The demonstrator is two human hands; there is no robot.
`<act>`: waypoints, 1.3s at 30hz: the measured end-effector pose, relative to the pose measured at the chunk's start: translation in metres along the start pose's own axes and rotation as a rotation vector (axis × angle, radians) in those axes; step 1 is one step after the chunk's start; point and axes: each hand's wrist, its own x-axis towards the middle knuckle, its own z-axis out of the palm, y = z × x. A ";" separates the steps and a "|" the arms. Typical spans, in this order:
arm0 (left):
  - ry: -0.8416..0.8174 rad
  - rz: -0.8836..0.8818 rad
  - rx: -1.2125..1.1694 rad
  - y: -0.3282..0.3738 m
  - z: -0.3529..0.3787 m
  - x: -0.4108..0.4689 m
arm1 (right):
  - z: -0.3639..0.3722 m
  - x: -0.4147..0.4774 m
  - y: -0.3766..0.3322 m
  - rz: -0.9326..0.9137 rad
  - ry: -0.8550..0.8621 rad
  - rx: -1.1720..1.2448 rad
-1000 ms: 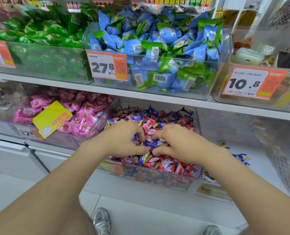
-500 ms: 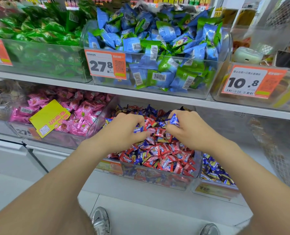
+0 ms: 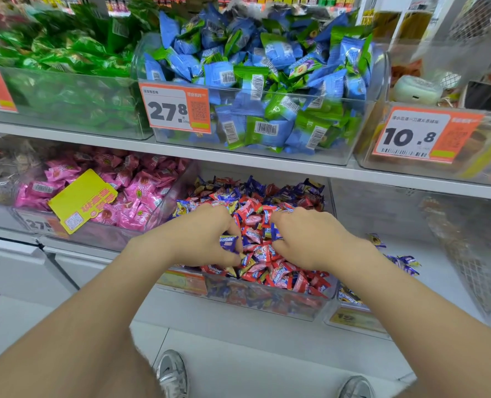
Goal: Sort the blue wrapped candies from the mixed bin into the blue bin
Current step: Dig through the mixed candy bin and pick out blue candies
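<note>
The left hand [image 3: 207,237] and right hand [image 3: 304,239] are in the mixed bin [image 3: 267,307]. Left fingers curl and pinch a blue candy [image 3: 228,242]. Right fingers curl around a second blue candy [image 3: 276,232]. The blue bin [image 3: 356,320] sits just beside it.

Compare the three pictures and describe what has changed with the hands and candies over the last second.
The right hand, lifted half a second ago pinching a blue-wrapped candy, has come back down onto the pile in the mixed bin, still pinching it. The left hand barely moved and grips a blue candy. The price tags and shelf stayed put.
</note>
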 end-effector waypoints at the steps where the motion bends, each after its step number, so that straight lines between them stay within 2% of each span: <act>1: 0.032 -0.009 -0.019 -0.001 -0.001 0.001 | 0.001 0.001 -0.002 -0.011 -0.003 -0.030; 5: 0.160 -0.048 -0.006 0.000 -0.005 0.003 | 0.009 0.007 -0.006 -0.066 0.049 -0.148; 8: 0.176 -0.054 -0.054 0.006 -0.008 0.002 | 0.007 0.011 0.000 -0.056 0.061 -0.056; 13: 0.302 -0.082 -0.188 0.016 -0.010 0.001 | -0.021 -0.006 0.024 0.006 0.123 0.664; 15: 0.323 -0.069 -0.219 0.025 -0.011 0.002 | -0.030 -0.026 0.044 0.105 0.024 0.986; 17: 0.320 -0.045 -0.273 0.036 -0.009 0.005 | -0.038 -0.050 0.066 0.210 -0.108 1.171; 20: 0.316 0.018 -0.323 0.059 0.001 0.017 | -0.032 -0.077 0.104 0.358 -0.132 1.141; 24: 0.311 0.094 -0.316 0.107 0.023 0.041 | 0.006 -0.095 0.151 0.641 -0.097 0.946; 27: 0.378 0.138 -0.246 0.135 0.048 0.066 | 0.030 -0.103 0.170 0.723 -0.111 0.932; 32: 0.295 0.171 -0.186 0.170 0.073 0.105 | 0.036 -0.110 0.177 0.737 -0.105 1.169; 36: 0.091 0.201 -0.165 0.183 0.077 0.122 | 0.033 -0.115 0.179 0.584 -0.069 0.943; 39: 0.039 0.342 -0.170 0.180 0.076 0.124 | 0.029 -0.113 0.174 0.491 -0.012 0.869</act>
